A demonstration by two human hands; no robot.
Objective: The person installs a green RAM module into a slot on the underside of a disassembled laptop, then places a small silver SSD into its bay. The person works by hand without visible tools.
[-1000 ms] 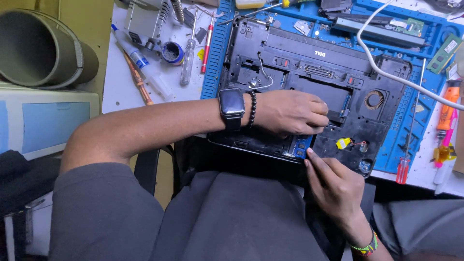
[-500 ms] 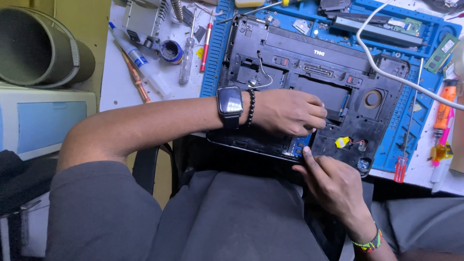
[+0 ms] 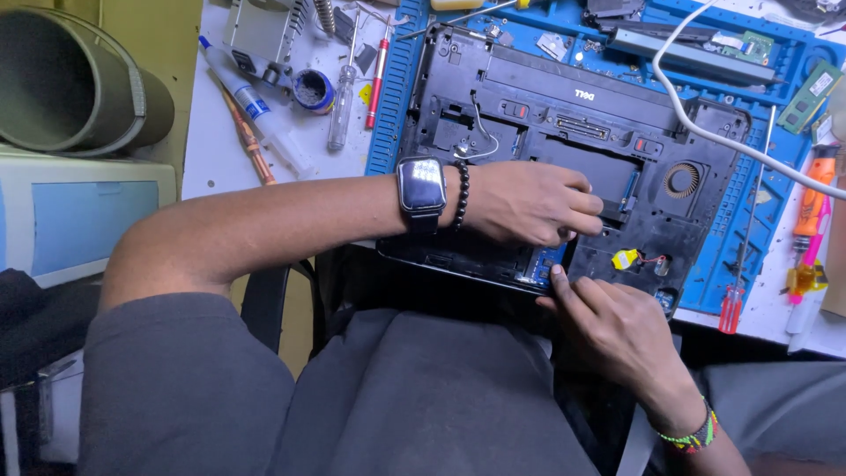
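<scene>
A black laptop base [image 3: 564, 132], opened with its inner parts showing, lies on a blue work mat [image 3: 749, 220]. My left hand [image 3: 529, 204], with a smartwatch and a dark bead bracelet at the wrist, rests on the laptop's near edge. Its fingers are curled down beside a small blue board [image 3: 546, 263], and what they press or pinch is hidden. My right hand [image 3: 608, 326], with a coloured bead bracelet, comes from below right. Its index fingertip touches the laptop's front edge at the blue board. A yellow coin cell [image 3: 624, 258] sits just right of it.
A white cable [image 3: 705, 132] crosses the mat. A red-handled screwdriver [image 3: 730, 304] and an orange tool [image 3: 809, 207] lie at the right. A clear-handled screwdriver [image 3: 342, 106], a syringe tube [image 3: 251, 106] and a small round tin [image 3: 313, 90] lie at the left. A rolled mat [image 3: 70, 84] and a pale box [image 3: 84, 211] stand far left.
My right hand has slid up and left until its index finger reaches the blue board at the laptop's edge. My left hand has stayed almost still.
</scene>
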